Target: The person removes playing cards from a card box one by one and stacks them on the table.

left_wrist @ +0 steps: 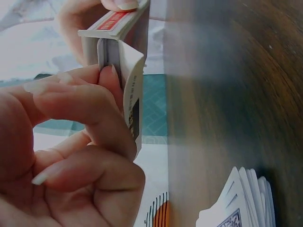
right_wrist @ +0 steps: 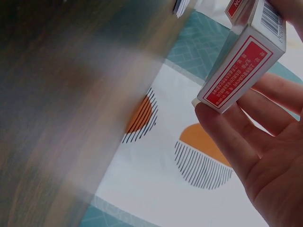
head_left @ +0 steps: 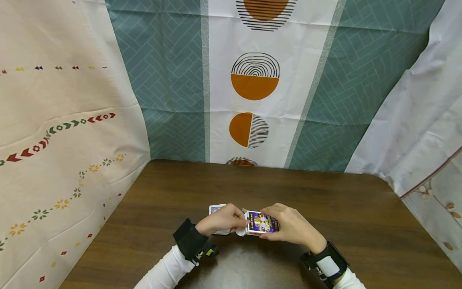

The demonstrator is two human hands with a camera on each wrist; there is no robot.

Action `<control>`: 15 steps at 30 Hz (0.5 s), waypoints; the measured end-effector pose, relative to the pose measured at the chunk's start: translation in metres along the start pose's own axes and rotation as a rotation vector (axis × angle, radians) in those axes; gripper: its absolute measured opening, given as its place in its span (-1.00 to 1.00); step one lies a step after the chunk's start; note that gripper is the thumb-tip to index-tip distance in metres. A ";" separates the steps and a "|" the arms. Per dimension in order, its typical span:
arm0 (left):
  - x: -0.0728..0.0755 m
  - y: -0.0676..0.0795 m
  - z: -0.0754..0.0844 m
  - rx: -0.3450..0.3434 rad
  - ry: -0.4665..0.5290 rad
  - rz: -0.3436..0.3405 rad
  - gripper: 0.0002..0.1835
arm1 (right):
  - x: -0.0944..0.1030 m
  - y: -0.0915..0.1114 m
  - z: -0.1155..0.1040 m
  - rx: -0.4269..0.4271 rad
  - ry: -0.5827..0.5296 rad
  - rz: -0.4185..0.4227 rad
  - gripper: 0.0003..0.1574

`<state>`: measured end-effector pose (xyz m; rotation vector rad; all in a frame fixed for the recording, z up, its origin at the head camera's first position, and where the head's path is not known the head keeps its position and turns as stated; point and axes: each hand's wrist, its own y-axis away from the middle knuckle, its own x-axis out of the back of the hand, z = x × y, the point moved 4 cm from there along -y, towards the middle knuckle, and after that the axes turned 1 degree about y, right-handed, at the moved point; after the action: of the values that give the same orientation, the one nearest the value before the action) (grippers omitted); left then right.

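Note:
My right hand [head_left: 292, 224] grips a playing card box [head_left: 262, 222], purple and gold on its broad face, white and red along its sides. Its open end, flap folded out, points toward my left hand [head_left: 224, 220]. In the left wrist view, the fingertips of that hand pinch the edge of playing cards [left_wrist: 111, 51] inside the box's mouth. Red label print [right_wrist: 240, 71] and a barcode show on the box in the right wrist view. Beneath my left hand a loose stack of cards [head_left: 215, 208] lies on the table, partly covered.
The brown wooden table [head_left: 180, 184] reaches back to a hanging cloth [head_left: 173, 100] of teal and white with orange circles. Pale patterned cloth [head_left: 72, 160] hangs on the left, white cloth [head_left: 411, 120] on the right. Both wrists wear black straps [head_left: 190, 239] with cameras.

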<state>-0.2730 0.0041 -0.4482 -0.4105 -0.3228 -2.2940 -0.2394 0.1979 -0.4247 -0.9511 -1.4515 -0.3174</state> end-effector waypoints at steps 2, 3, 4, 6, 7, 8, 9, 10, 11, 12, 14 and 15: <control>0.001 0.000 0.000 0.009 0.018 -0.018 -0.74 | 0.000 0.000 0.000 -0.003 0.000 -0.002 -0.27; 0.002 0.001 0.001 0.017 0.029 -0.023 -0.74 | 0.000 0.000 0.001 -0.005 0.000 -0.004 -0.27; 0.003 0.001 0.001 0.030 0.042 -0.026 -0.75 | 0.000 0.000 0.001 -0.007 -0.003 -0.004 -0.27; 0.004 0.002 0.001 0.056 0.078 -0.028 -0.75 | 0.000 0.000 0.001 -0.008 -0.007 -0.005 -0.27; 0.005 0.003 0.001 0.063 0.092 -0.031 -0.75 | 0.000 0.000 0.001 -0.008 -0.007 -0.005 -0.27; 0.006 0.003 0.001 0.072 0.108 -0.032 -0.75 | 0.000 0.000 0.001 -0.007 -0.006 -0.004 -0.27; 0.006 0.003 0.001 0.077 0.120 -0.034 -0.76 | 0.000 0.000 0.001 -0.007 -0.005 -0.002 -0.27; 0.007 0.003 0.000 0.083 0.128 -0.034 -0.76 | 0.000 0.000 0.001 -0.005 -0.003 0.001 -0.27; 0.008 0.003 0.000 0.090 0.132 -0.035 -0.77 | 0.000 0.000 0.001 -0.004 -0.001 0.002 -0.27; 0.008 0.003 0.000 0.095 0.138 -0.035 -0.78 | 0.000 0.000 0.001 -0.003 0.001 0.004 -0.27; 0.010 0.004 0.000 0.101 0.144 -0.031 -0.80 | 0.001 0.000 0.001 -0.003 0.003 0.008 -0.27; 0.010 0.004 0.000 0.103 0.145 -0.031 -0.81 | 0.001 0.000 0.001 -0.004 0.001 0.008 -0.27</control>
<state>-0.2768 -0.0054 -0.4439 -0.1875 -0.3745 -2.3104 -0.2396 0.1990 -0.4237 -0.9595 -1.4463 -0.3147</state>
